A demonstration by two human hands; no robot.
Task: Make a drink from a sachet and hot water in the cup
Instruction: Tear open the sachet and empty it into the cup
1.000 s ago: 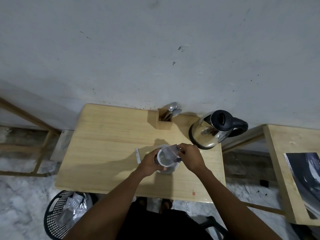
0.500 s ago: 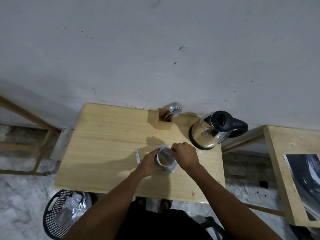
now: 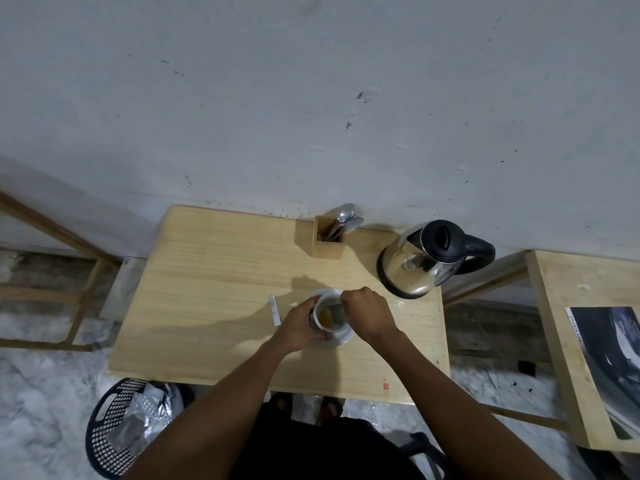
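A white cup (image 3: 320,305) stands on a white saucer (image 3: 343,338) near the middle of the wooden table (image 3: 214,292). My left hand (image 3: 300,323) wraps the cup's left side. My right hand (image 3: 367,311) pinches a grey sachet (image 3: 336,312) whose lower end dips into the cup. Orange-brown powder (image 3: 325,317) lies inside the cup. A torn white strip (image 3: 275,310) lies on the table left of the cup. A steel kettle (image 3: 420,259) with a black lid and handle stands at the back right.
A wooden holder (image 3: 329,237) with spoons and a fork stands at the back by the wall. A black basket (image 3: 117,427) holding foil wrappers sits on the floor at the lower left. A second wooden table (image 3: 568,306) with a dark printed sheet is on the right.
The sachet has gone from held over the rim to tipped down into the cup, and my right hand has closed in over the cup. Orange-brown powder now shows inside.
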